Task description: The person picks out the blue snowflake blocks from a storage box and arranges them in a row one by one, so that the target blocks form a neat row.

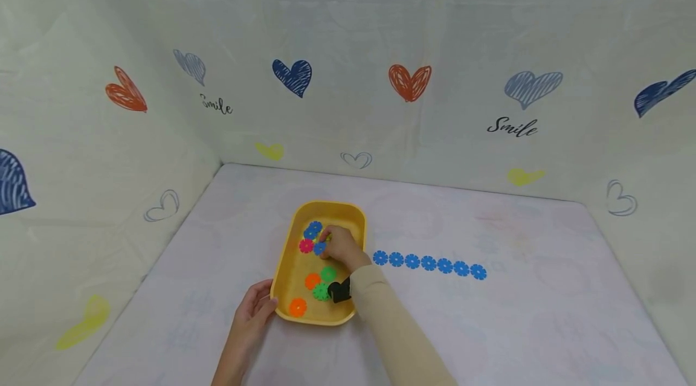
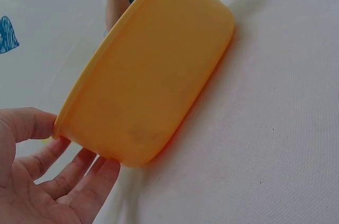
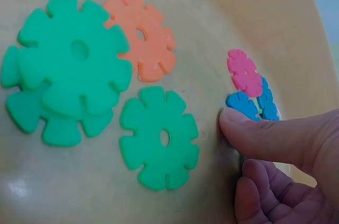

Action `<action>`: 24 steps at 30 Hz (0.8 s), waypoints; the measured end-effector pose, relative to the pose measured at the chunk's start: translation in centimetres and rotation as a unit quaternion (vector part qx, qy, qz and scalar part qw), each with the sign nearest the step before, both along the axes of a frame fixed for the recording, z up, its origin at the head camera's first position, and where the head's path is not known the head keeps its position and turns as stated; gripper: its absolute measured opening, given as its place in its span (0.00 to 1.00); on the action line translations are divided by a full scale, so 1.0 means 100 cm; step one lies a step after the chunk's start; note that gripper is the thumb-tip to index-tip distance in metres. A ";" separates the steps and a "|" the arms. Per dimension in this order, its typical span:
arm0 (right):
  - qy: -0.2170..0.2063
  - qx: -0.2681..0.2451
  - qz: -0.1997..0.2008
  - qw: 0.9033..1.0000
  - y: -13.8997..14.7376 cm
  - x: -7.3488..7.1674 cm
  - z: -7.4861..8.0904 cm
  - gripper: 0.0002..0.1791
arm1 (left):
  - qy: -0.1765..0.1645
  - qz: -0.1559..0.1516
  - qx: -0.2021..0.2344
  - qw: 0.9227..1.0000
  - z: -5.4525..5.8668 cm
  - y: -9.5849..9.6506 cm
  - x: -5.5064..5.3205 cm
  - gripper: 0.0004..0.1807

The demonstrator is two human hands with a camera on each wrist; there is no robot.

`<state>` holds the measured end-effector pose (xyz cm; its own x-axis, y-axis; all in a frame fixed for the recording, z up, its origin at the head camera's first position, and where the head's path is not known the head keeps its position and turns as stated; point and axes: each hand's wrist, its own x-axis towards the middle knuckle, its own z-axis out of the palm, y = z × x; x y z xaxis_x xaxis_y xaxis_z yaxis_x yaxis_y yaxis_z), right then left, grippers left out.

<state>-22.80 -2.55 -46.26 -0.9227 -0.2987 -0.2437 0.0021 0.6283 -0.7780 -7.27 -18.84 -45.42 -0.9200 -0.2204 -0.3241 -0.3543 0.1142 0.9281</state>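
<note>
A yellow plastic tray [image 1: 290,277] stands on the table with loose notched snowflake discs inside. My left hand [image 1: 252,316] grips its near left corner, thumb at the rim and fingers against the outer wall [image 2: 132,86]. Inside the tray, my right hand [image 1: 344,248] pinches a blue snowflake disc [image 1: 319,248] between thumb and fingers; part of that disc [image 3: 241,106] shows past the thumb in the right wrist view. Beside it lie a pink disc [image 1: 306,246] and more blue discs [image 1: 313,229]. Something yellow under the right hand is mostly hidden.
Green discs [image 3: 159,158] and orange discs [image 1: 297,307] lie in the tray's near half, some overlapping. Right of the tray, several blue discs [image 1: 428,263] form a straight row on the white table [image 1: 522,325]. A heart-printed curtain [image 1: 348,23] encloses the table's back and sides.
</note>
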 end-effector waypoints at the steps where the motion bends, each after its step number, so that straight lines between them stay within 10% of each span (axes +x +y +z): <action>1: 0.000 0.002 -0.001 1.000 0.000 0.000 0.000 0.14 | -0.001 0.000 0.000 1.000 0.000 0.000 0.000 0.23; 24: -0.003 -0.005 -0.024 1.000 0.001 0.004 0.002 0.12 | -0.007 -0.009 -0.004 1.000 0.000 -0.001 -0.001 0.23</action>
